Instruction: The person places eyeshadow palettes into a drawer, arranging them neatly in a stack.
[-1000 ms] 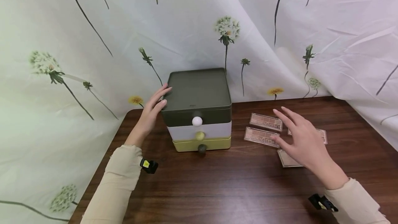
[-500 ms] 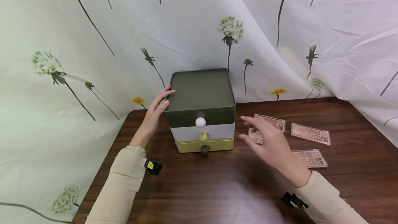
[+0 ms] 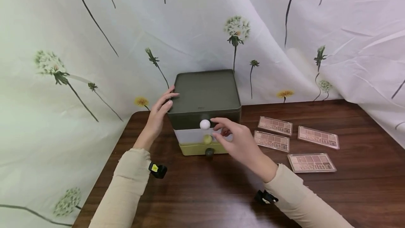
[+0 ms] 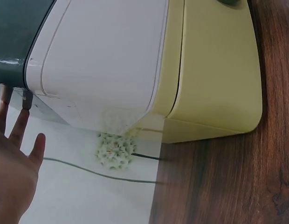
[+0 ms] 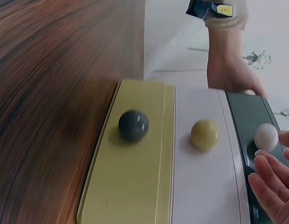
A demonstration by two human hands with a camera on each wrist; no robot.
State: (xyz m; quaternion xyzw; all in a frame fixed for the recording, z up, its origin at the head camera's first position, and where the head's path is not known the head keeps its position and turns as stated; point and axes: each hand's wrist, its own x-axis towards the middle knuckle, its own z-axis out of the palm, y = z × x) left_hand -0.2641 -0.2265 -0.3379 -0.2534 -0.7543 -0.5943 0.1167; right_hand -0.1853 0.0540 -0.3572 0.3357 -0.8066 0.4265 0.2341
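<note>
A small three-drawer box [image 3: 207, 90] stands against the back cloth, with a dark green top tier, a white middle tier and a yellow bottom tier. On the dark tier is a white knob [image 3: 205, 124]. A yellow knob [image 3: 207, 139] sits on the white drawer, and a dark knob [image 5: 134, 126] on the bottom one. My left hand [image 3: 157, 115] rests its extended fingers on the box's upper left side and edge. Before the drawer fronts, my right hand [image 3: 242, 143] has its fingers loosely bent and parted, fingertips right beside the white knob.
Several clear-lidded eyeshadow palettes [image 3: 318, 137] lie flat on the brown wooden table [image 3: 190, 192], right of the box. A white flower-printed cloth [image 3: 196, 17] hangs behind and along the left side.
My right hand has moved left from over the palettes to the box's front, uncovering the palettes. My left hand has stayed on the box's side. The drawers look the same.
</note>
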